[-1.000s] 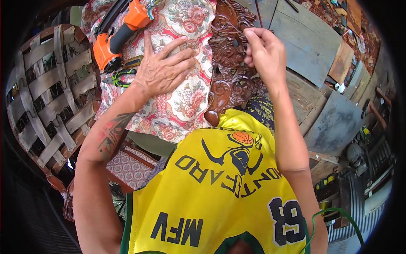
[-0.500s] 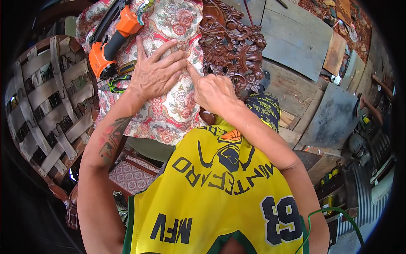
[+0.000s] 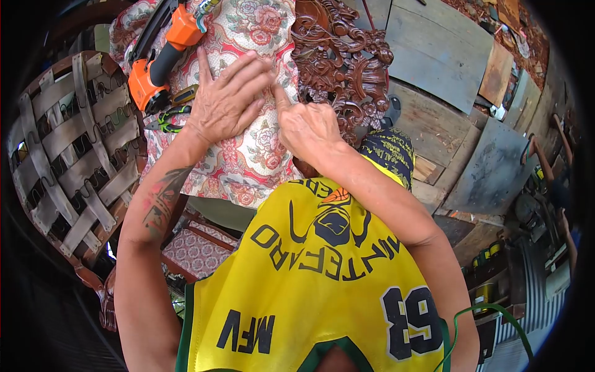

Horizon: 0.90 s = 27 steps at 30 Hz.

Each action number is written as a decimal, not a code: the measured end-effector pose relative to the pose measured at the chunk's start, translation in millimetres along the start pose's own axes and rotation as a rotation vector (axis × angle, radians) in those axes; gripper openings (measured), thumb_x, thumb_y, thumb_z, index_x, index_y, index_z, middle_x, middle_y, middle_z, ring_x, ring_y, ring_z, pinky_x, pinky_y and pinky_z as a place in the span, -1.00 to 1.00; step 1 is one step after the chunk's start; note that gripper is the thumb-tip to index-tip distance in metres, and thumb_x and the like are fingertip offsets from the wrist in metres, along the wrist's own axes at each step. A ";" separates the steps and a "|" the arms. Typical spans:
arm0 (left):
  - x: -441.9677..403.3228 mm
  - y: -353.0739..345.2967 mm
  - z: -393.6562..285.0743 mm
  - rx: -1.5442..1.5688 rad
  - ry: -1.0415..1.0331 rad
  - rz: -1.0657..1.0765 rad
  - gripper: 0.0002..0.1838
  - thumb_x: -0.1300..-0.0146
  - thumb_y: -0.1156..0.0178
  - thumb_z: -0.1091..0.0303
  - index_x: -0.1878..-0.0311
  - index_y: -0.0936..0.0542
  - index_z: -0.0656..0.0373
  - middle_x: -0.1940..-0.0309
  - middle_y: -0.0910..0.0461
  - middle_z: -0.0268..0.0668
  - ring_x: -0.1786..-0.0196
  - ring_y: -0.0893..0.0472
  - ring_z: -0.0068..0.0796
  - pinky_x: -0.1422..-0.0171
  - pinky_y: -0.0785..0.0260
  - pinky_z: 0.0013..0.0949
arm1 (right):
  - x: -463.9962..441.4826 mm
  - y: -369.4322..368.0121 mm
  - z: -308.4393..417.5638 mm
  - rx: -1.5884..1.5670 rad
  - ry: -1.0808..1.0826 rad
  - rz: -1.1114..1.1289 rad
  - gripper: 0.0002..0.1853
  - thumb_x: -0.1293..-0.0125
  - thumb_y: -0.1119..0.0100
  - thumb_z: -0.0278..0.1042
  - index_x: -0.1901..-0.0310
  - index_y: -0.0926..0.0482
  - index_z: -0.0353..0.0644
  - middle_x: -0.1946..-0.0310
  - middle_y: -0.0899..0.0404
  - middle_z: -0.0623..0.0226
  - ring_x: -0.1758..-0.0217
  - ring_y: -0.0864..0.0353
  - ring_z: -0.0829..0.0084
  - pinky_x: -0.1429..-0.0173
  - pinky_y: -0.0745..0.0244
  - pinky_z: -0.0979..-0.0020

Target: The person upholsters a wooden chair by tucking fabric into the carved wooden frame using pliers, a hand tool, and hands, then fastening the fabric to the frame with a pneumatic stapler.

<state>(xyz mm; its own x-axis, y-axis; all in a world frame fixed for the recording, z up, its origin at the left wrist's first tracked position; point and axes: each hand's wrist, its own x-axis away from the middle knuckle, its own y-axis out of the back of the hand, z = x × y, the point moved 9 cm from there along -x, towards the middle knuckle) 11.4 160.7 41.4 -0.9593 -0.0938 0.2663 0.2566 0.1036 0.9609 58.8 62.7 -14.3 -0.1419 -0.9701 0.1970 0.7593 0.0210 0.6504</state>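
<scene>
Floral fabric (image 3: 263,180) in red, cream and green lies over a surface in front of me. My left hand (image 3: 232,96) rests flat on it, fingers spread. Close to its right, my right hand (image 3: 308,127) sits near the fabric's edge. Its index finger is stretched and touches the cloth; the other fingers are curled, and whatever may be under them is hidden. An orange and black air-powered nailer or stapler (image 3: 166,62) lies on the fabric beyond my left hand. Beside my left wrist are green-and-black pliers (image 3: 168,119) and a yellow-and-black handled tool (image 3: 185,95).
Carved, glossy brown wood (image 3: 347,62) borders the fabric on the right. A round frame with woven straps (image 3: 71,152) and wire springs stands at left. Grey boards (image 3: 437,49) cover the floor at right. Limbs apparently of another person (image 3: 544,158) show at the right edge.
My right hand has shifted slightly left, its index fingertip a little higher. My left hand stays flat in nearly the same place. The view has moved slightly.
</scene>
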 end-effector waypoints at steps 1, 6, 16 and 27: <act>2.2 1.1 -1.4 -0.002 0.002 0.004 -0.56 -0.47 -0.25 0.11 -0.38 -0.58 -0.16 -0.45 -0.54 -0.50 -0.69 -0.30 -0.38 -0.67 0.37 0.74 | 0.1 -0.3 0.8 -0.004 0.002 0.000 -0.18 -0.16 -0.23 -0.44 -0.52 -0.39 -0.52 0.48 -0.76 -0.05 0.44 -0.83 0.07 0.25 -0.72 0.10; 15.6 11.9 8.1 0.252 0.259 -0.184 -0.41 -0.42 -0.35 0.33 -0.49 -0.50 0.03 -0.56 -0.44 -0.16 -0.70 -0.29 0.02 -0.79 0.28 0.38 | -4.1 -1.9 -1.5 0.023 0.008 0.019 -0.21 -0.17 -0.22 -0.45 -0.50 -0.42 -0.50 0.49 -0.76 -0.05 0.45 -0.83 0.07 0.27 -0.71 0.11; -3.3 8.5 5.6 0.092 0.329 -0.160 -0.67 -0.38 -0.36 0.10 -0.20 -0.77 -0.39 -0.74 -0.17 -0.17 -0.81 0.09 0.17 -0.69 0.36 0.65 | -4.0 2.4 -2.3 0.015 -0.001 -0.038 -0.26 -0.19 -0.20 -0.46 -0.47 -0.48 -0.49 0.49 -0.75 -0.06 0.46 -0.82 0.09 0.31 -0.69 0.13; -10.6 3.5 0.7 -0.019 0.275 -0.131 -0.70 -0.32 -0.37 0.11 -0.10 -0.82 -0.42 -0.76 -0.15 -0.34 -0.82 0.19 0.23 -0.49 0.33 0.94 | -3.4 0.8 -1.3 0.026 0.008 -0.027 -0.26 -0.20 -0.20 -0.44 -0.47 -0.46 -0.51 0.46 -0.76 -0.07 0.46 -0.83 0.08 0.30 -0.70 0.13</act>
<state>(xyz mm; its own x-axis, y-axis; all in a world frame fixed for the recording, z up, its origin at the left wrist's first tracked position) 22.4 162.8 41.9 -0.9174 -0.3695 0.1479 0.1375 0.0546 0.9890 60.7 65.7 -15.4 -0.1573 -0.9722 0.1733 0.7385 0.0007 0.6743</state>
